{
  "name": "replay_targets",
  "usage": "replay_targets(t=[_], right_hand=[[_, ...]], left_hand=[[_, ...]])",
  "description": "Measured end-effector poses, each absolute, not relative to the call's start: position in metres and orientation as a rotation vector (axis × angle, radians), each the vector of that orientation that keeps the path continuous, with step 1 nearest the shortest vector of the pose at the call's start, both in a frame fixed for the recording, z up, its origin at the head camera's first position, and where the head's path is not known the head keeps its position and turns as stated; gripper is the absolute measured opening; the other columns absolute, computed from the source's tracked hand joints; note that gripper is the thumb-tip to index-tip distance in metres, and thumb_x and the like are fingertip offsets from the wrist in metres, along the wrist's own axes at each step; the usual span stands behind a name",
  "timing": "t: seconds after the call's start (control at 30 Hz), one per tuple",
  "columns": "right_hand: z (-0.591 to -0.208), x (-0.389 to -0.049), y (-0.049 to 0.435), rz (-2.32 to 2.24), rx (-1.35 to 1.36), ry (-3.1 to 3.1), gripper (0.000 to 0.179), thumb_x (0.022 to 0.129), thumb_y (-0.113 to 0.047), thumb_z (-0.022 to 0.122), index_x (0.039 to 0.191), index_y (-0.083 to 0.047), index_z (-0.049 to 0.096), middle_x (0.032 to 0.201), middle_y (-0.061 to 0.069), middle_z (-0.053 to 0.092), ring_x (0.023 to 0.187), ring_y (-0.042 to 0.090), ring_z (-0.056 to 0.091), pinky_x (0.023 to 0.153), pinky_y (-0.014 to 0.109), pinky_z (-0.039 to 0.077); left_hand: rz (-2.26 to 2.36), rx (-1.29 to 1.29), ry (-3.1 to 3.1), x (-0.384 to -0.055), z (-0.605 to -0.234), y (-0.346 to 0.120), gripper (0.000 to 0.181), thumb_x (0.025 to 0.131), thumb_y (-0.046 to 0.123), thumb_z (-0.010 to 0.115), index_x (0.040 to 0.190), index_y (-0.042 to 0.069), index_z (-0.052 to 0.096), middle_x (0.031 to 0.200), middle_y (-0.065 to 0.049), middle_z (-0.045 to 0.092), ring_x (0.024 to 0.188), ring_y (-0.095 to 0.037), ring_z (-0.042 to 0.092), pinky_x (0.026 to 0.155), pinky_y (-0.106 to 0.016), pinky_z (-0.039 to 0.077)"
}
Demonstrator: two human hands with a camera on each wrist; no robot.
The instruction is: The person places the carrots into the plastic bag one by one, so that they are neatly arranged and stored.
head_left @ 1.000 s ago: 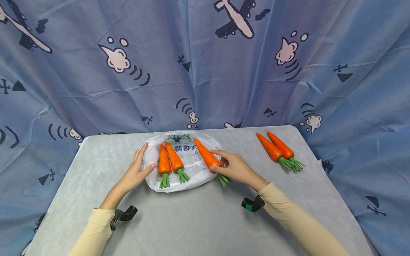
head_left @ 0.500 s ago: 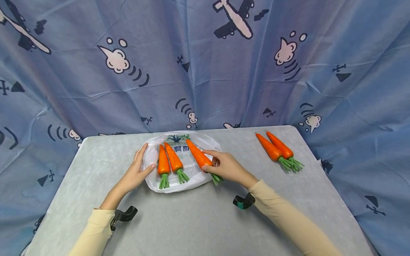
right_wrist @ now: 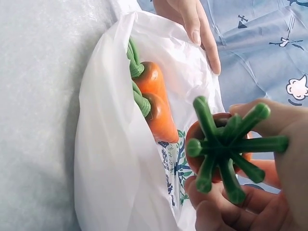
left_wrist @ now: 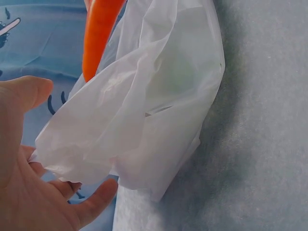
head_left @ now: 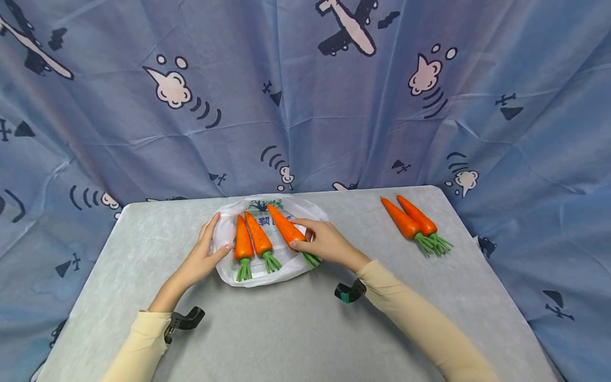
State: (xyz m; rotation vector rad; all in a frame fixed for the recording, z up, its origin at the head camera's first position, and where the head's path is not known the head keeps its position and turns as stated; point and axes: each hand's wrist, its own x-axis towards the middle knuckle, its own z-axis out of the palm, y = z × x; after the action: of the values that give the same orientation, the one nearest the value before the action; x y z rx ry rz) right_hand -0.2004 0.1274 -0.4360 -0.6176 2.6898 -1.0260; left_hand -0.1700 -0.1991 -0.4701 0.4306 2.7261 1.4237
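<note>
A white plastic bag (head_left: 291, 271) with printed lettering lies spread with its mouth open towards the person. Two orange carrots with green stems, a left carrot (head_left: 244, 241) and a middle carrot (head_left: 259, 236), lie side by side in it. Above the bag's right part, my right hand (head_left: 329, 241) pinches a third carrot (head_left: 284, 225) near its stem end, tip pointing away; the right wrist view shows its green stem (right_wrist: 224, 147) end-on. My left hand (head_left: 202, 258) rests at the bag's left edge, fingers outside and thumb over the rim, with the thumb apart from the plastic in the left wrist view.
Two more carrots (head_left: 412, 220) lie together at the table's back right. The grey table (head_left: 267, 334) ends in front of a blue curtain (head_left: 296, 95) with printed planes. Black straps sit on both wrists.
My right hand has carried its carrot leftwards over the bag, closer to the two lying there. The left hand has stayed at the bag's edge.
</note>
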Motion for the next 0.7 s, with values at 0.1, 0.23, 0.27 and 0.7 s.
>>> replay_targets(t=[0.1, 0.23, 0.27, 0.7], right_hand=[[-0.436, -0.204, 0.124, -1.027, -0.629, 2.685, 0.06, 0.086, -0.039, 0.074, 0.141, -0.02, 0.056, 0.074, 0.0, 0.058, 0.065, 0.012, 0.049, 0.058, 0.023, 0.039], [-0.437, -0.208, 0.121, -1.035, -0.642, 2.682, 0.06, 0.087, -0.038, 0.073, 0.141, -0.018, 0.057, 0.073, 0.001, 0.058, 0.063, 0.011, 0.049, 0.057, 0.022, 0.038], [-0.438, -0.209, 0.12, -1.036, -0.643, 2.681, 0.06, 0.087, -0.038, 0.073, 0.141, -0.018, 0.056, 0.073, 0.001, 0.058, 0.063, 0.011, 0.049, 0.056, 0.022, 0.039], [-0.445, -0.221, 0.108, -1.034, -0.603, 2.655, 0.059, 0.088, -0.039, 0.072, 0.141, -0.019, 0.057, 0.071, 0.0, 0.058, 0.059, 0.01, 0.048, 0.055, 0.022, 0.038]], left_hand=[[1.429, 0.435, 2.727, -0.17, -0.47, -0.199, 0.086, 0.097, 0.02, 0.062, 0.161, 0.016, 0.004, 0.158, -0.026, 0.019, 0.141, -0.044, 0.03, 0.113, -0.066, 0.027], [1.434, 0.445, 2.729, -0.17, -0.47, -0.198, 0.086, 0.097, 0.019, 0.062, 0.161, 0.015, 0.005, 0.158, -0.026, 0.019, 0.14, -0.044, 0.03, 0.113, -0.065, 0.027], [1.431, 0.446, 2.73, -0.17, -0.47, -0.198, 0.086, 0.097, 0.02, 0.062, 0.161, 0.015, 0.004, 0.158, -0.026, 0.019, 0.14, -0.044, 0.031, 0.113, -0.065, 0.028], [1.425, 0.441, 2.719, -0.171, -0.471, -0.198, 0.087, 0.097, 0.021, 0.062, 0.161, 0.016, 0.003, 0.159, -0.026, 0.017, 0.143, -0.045, 0.027, 0.114, -0.068, 0.025]])
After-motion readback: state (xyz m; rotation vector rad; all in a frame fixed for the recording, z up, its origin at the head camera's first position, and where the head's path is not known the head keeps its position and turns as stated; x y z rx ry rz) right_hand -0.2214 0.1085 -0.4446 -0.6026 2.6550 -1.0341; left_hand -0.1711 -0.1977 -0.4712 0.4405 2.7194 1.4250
